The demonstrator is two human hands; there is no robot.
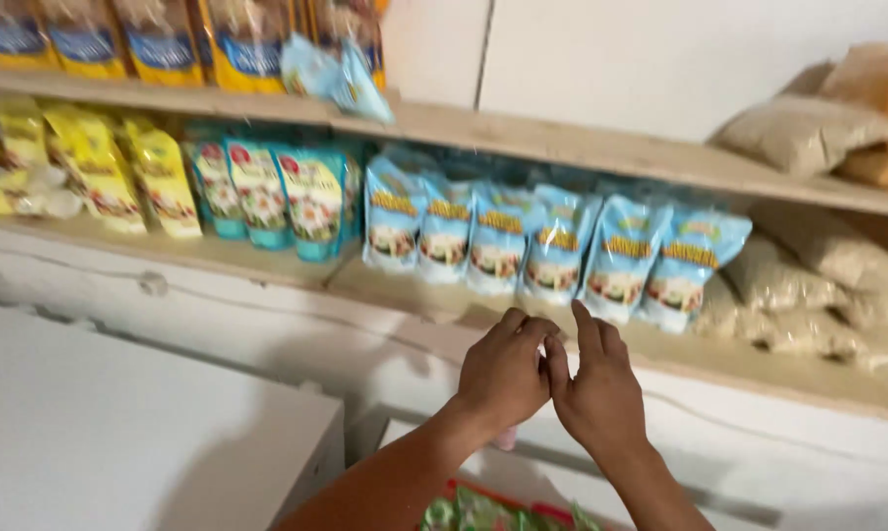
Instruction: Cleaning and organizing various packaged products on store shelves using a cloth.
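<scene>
Left hand point(503, 372) and right hand point(598, 388) touch side by side, fingers loosely curled, the right forefinger raised, pinching nothing. Just beyond them on the lower shelf point(267, 258) stand upright light-blue pouches point(552, 251), long axis vertical; the right hand is nearer

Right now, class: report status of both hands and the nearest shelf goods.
Left hand, right hand empty, touching. Light-blue pouches upright on lower shelf, just beyond. Nothing between.

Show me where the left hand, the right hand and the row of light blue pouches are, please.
left hand point(503, 372), head view, on the back of the hand.
right hand point(597, 393), head view, on the back of the hand.
light blue pouches point(558, 248), head view, on the front of a middle pouch.
</scene>
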